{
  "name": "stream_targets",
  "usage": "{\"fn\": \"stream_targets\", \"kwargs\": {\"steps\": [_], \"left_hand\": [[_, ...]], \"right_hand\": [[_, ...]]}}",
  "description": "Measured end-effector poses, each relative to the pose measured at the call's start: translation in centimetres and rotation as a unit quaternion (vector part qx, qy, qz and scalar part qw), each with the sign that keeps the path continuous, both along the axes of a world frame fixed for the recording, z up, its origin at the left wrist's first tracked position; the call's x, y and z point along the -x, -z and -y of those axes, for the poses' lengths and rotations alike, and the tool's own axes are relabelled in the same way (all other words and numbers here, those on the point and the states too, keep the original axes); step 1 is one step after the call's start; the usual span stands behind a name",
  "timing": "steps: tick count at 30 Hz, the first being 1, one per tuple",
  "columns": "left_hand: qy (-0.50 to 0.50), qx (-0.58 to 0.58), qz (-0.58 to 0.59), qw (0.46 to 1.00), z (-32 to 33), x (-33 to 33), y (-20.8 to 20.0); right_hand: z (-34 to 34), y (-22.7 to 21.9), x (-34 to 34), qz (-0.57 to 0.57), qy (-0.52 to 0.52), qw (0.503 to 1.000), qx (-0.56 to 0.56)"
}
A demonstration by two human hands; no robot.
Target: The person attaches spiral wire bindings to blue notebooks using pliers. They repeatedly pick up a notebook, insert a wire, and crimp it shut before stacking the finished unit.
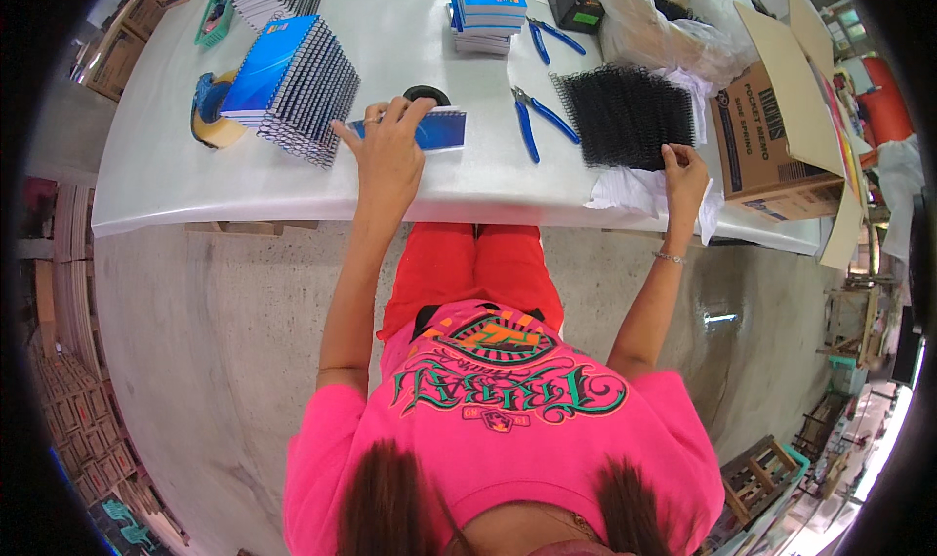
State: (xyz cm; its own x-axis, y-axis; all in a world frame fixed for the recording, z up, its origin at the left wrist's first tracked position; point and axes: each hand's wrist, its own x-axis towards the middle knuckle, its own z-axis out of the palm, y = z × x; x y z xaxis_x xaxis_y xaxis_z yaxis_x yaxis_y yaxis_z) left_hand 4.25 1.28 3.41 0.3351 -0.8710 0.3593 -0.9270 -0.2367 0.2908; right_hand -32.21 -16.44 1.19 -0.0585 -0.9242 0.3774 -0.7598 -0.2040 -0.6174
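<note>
My left hand grips a small blue notebook near the table's front edge, thumb on its left side and fingers over its top edge. Part of the notebook is hidden behind the hand. To the right, my right hand pinches at the near right corner of a heap of black binding coils; whether a single coil is lifted is too small to tell. Between the hands lie blue-handled cutting pliers, and a second pair of pliers sits farther back. Behind the notebook is a black round object.
Stacked coil-bound blue notebooks stand at the left beside a tape roll. More notebooks are piled at the back. An open cardboard box and a plastic bag take up the right. A green basket sits far left.
</note>
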Motion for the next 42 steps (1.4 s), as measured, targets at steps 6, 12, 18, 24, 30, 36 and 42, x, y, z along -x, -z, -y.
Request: {"fn": "stream_targets", "kwargs": {"steps": [6,12,18,24,30,36,42], "left_hand": [[0.097,-0.014,-0.07,0.993,-0.8,0.3,-0.1],[0.076,0.061,-0.047,0.994,-1.7,1.9,1.1],[-0.023,0.143,0.002,0.989,-0.2,3.9,3.3],[-0.046,0.133,-0.001,0.99,0.2,3.9,3.6],[-0.046,0.117,-0.034,0.991,0.2,3.6,2.9],[-0.005,0.134,-0.051,0.99,-0.2,3.9,2.4],[0.009,0.133,-0.048,0.99,-0.2,3.9,2.5]], "right_hand": [[-0.7,-0.6,0.0,0.003,0.005,1.0,-0.013],[-0.3,-0.2,0.4,-0.004,-0.003,1.0,-0.012],[0.0,0.7,0.4,0.013,-0.008,1.0,0.025],[0.8,0.8,1.6,0.106,0.025,0.993,0.037],[0.6,-0.5,1.1,0.243,-0.007,0.969,0.042],[-0.6,-2.5,-0.8,0.515,-0.155,0.843,0.021],[-4.6,-6.3,-7.5,0.461,-0.272,0.845,-0.006]]}}
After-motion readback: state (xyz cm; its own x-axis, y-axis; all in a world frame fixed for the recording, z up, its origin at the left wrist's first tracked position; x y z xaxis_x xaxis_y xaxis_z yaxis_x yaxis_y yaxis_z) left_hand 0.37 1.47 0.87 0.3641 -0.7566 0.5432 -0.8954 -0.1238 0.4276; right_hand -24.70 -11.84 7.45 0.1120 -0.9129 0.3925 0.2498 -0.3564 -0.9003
